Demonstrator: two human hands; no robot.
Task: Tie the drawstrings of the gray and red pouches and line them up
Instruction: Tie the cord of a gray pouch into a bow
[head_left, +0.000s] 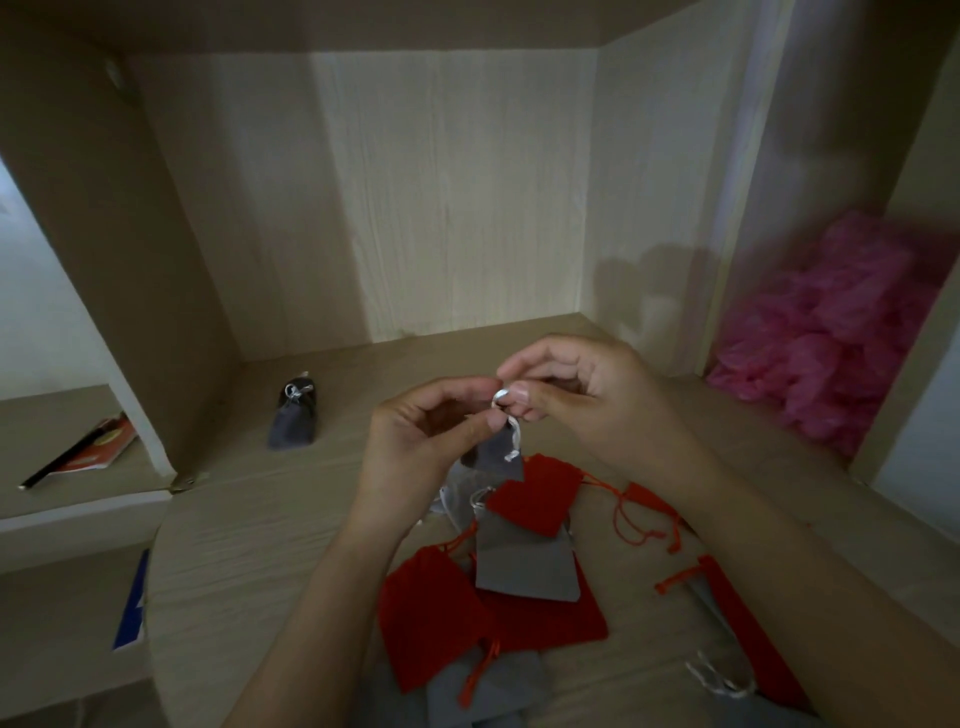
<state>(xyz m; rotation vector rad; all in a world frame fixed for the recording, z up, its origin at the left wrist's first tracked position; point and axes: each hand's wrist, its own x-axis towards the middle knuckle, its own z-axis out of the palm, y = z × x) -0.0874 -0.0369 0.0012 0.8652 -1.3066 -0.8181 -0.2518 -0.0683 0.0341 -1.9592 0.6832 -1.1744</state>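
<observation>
- Gray pouch (496, 457) hangs at centre, lifted clear of the loose pouches (431, 613) at 6 o'clock, so its silver drawstring (501, 397) can be knotted freely.
- Left hand (415, 441) pinches the neck to steady it; right hand (587, 400) pinches the cord loop, fingers curled tight.
- Tied gray pouch (293, 415) stands at 9 o'clock, likely starting the line.
</observation>
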